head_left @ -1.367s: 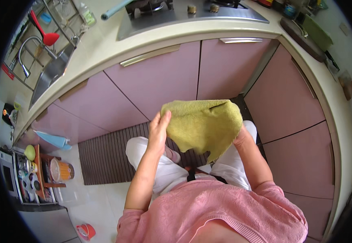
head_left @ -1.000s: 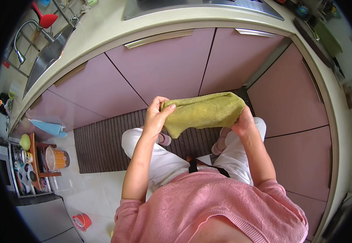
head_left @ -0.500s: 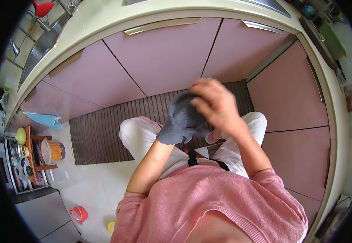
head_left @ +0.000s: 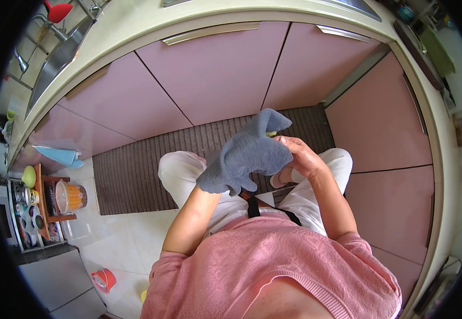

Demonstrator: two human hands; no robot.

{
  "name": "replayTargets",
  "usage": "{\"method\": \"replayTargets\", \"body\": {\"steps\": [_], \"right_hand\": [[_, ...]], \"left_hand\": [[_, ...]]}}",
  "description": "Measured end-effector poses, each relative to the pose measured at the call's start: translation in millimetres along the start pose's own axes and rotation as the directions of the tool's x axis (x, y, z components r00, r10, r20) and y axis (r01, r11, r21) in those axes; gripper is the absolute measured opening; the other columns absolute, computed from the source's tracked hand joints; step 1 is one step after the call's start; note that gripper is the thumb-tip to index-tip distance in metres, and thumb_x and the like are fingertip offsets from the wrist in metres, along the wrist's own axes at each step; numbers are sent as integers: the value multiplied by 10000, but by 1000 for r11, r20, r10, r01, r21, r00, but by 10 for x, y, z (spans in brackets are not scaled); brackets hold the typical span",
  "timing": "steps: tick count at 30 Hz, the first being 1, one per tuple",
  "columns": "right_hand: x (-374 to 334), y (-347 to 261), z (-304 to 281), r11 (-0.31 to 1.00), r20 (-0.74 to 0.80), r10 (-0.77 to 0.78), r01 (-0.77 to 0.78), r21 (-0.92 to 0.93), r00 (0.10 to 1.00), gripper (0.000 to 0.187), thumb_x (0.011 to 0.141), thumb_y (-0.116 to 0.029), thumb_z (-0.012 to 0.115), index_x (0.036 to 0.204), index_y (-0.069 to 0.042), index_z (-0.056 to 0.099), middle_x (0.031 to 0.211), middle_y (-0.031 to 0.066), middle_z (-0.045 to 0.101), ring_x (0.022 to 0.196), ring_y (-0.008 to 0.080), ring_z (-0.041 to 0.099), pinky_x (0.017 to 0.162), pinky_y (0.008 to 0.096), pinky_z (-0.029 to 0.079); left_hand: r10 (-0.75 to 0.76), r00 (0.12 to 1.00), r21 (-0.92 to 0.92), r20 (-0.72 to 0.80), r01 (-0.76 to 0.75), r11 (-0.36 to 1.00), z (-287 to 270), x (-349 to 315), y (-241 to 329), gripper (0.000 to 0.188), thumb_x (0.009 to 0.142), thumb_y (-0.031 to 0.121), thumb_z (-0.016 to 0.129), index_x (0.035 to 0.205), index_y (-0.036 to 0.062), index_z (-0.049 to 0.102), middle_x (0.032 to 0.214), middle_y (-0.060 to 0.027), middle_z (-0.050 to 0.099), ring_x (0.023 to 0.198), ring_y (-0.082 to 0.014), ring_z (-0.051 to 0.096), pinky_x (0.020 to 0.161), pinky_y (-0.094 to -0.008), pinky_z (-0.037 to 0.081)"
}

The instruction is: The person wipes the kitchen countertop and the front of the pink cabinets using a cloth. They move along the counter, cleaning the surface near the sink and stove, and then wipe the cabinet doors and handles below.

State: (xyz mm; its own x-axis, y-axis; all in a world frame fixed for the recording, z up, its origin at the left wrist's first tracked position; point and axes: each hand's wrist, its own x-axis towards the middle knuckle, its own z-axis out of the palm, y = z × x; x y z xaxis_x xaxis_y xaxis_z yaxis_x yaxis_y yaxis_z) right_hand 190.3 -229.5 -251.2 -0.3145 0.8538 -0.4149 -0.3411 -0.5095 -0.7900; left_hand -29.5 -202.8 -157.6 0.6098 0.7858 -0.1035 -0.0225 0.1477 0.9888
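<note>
where green showed earlier, grey cloth (head_left: pixel 251 154) hides left hand, grip unclear; right hand (head_left: pixel 305 159) pinches the edge

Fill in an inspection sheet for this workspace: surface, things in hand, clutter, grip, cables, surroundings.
Surface: dark ribbed mat on pale floor tiles.
Things in hand: grey cloth, held above the mat, a yellow-green sliver showing near its far edge.
Clutter: red bucket on the tiles; orange-patterned tub beside a wooden stand.
Grip: right hand pinches the cloth's right edge; left hand hidden under the cloth.
Cables: thin dark loop at lower right, possibly a cord.
Surroundings: pink cabinets, steel sink, light blue hanging cloth at left.
</note>
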Motion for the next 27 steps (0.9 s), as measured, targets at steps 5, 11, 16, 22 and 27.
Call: {"method": "replayTargets", "body": {"steps": [5,11,16,22,27], "right_hand": [[-28,-253,3,883,-210,-390,429,190,896,133,915,-59,723,1030,-97,668,989,-12,719,913,121,682,901,306,541],[-254,-473,-280,861,-339,-477,509,5,811,121,954,-23,681,1066,-67,668,987,31,725,910,113,684,871,268,547],[-294,-638,-277,850,-338,-523,449,-276,783,212,936,4,693,1139,-42,659,983,32,720,905,87,661,854,241,515],[-245,-731,-122,751,-217,-587,424,-506,780,341,902,39,701,1231,-39,660,991,14,667,934,86,608,846,237,484],[-216,-807,-250,272,-106,-605,80,-959,789,214,846,-12,719,1060,0,718,1048,85,636,1010,219,626,919,297,483]], "left_hand": [[275,960,-33,54,-273,961,-329,-117,-1015,457,967,199,663,1379,24,570,1289,-69,650,1129,-162,625,987,-306,510],[-312,950,-892,-30,115,436,-522,-419,-1841,359,1025,238,536,1284,15,646,1305,-127,692,1210,-243,659,1045,-415,514],[-412,861,-832,-300,-25,554,-596,-394,-1581,442,1013,222,552,1412,30,545,1228,-90,701,1046,-214,692,952,-408,530],[25,891,-14,-452,-35,999,-716,-324,-1078,439,919,-19,685,1348,62,637,954,-8,685,799,-63,599,723,-242,475],[348,824,798,-447,191,572,-848,-102,-664,191,950,184,684,1092,57,698,807,-127,678,832,-338,688,786,-411,525]]}}
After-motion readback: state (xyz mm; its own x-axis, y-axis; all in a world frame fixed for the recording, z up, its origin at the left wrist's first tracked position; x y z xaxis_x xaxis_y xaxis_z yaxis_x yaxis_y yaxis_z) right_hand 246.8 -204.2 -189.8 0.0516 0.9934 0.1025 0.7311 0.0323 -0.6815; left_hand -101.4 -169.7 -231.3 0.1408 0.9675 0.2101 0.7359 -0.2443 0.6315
